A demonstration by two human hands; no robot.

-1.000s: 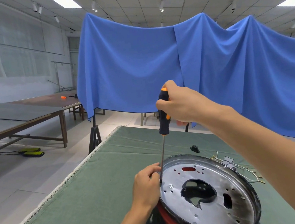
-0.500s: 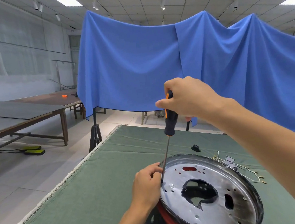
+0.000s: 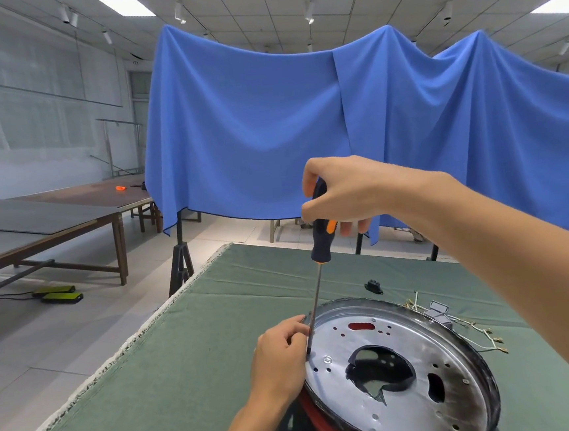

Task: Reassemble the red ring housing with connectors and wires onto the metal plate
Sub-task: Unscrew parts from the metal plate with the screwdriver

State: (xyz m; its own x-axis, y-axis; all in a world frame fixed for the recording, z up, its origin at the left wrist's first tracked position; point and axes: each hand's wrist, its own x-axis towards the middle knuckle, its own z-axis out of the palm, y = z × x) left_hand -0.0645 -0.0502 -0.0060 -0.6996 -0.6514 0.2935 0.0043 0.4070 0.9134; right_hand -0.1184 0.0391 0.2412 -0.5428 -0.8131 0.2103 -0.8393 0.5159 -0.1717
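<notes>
— Head view: any writing to read? I see none legible on the round silver metal plate (image 3: 407, 373) sitting on the red ring housing (image 3: 324, 426) at the near end of the green cloth-covered table (image 3: 173, 373).

— Nor me. Right hand (image 3: 343, 193) grips the black-and-orange screwdriver (image 3: 320, 232), tip at the plate's left rim; left hand (image 3: 281, 356) pinches there.

— Loose wires with connectors (image 3: 475, 332) and a small black part (image 3: 373, 287) lie behind; the table's left side is open.
</notes>
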